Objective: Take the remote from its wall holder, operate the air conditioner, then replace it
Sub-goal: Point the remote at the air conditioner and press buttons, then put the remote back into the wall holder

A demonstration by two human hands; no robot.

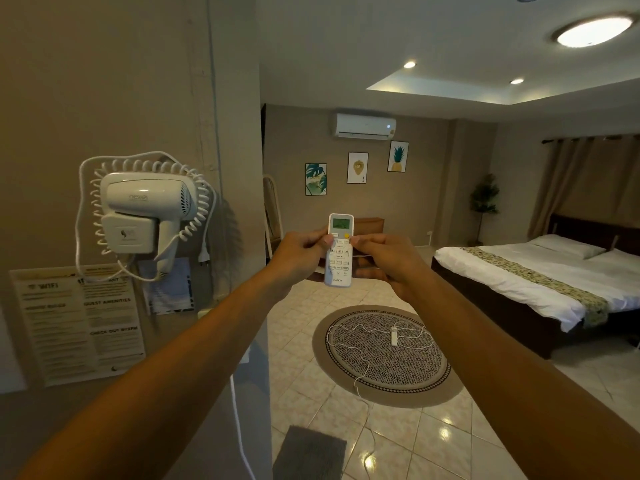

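- Bed point(540, 282): standing along the right side of the room, white linen with a patterned runner crossing it; playing no part in the step.
- Round rug point(381, 355): lying on the tiled floor mid-room, carrying a white cable and a small white power strip point(394, 337); worth avoiding underfoot.
- Air conditioner point(363, 126): hanging high on the far wall above three framed prints, a small light showing at its right end. It is sitting almost straight above the remote's top edge in the head view.
- Hair dryer point(145, 209): sitting in its bracket on the near left wall, coiled cord looping around it, printed guest notices pinned beneath. The remote's wall holder is not showing anywhere that can be told.
- Left hand point(298, 254): wrapping the remote's left edge, fingers curled behind, thumb resting on the upper button rows.
- Right hand point(384, 258): gripping the right edge likewise, thumb tip pressing near the yellow button.
- Remote point(339, 251): white, being held upright between both hands at arm's length, display lit green, top end aiming toward the unit.
- Handling judgement: the operating step is probably under way. Doing it well is calling for keeping the top end aimed at the unit, pressing one button at a time, then checking the display and the unit's light for a response.
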